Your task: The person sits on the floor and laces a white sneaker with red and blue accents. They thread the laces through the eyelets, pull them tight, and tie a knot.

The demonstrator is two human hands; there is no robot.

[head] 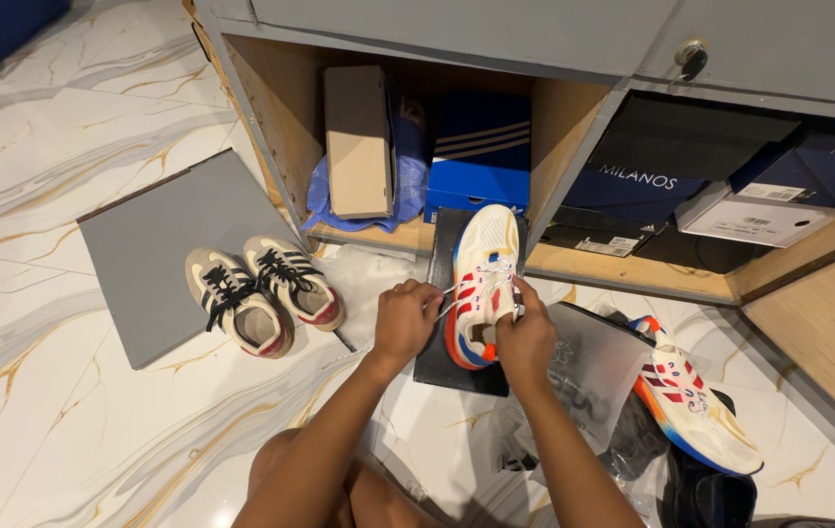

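A white sneaker with red, blue and orange trim stands on a black box lid in front of the open cabinet. My left hand pinches a white lace at its left side. My right hand grips the lace and the shoe's tongue area on the right. Its matching sneaker lies on the floor at the right, partly on black and clear plastic bags.
A pair of cream sneakers with black stripes rests by a grey cabinet door lying on the marble floor. The cabinet shelf holds a brown box, a blue shoebox and a blue bag. Dark shoeboxes fill the right compartment.
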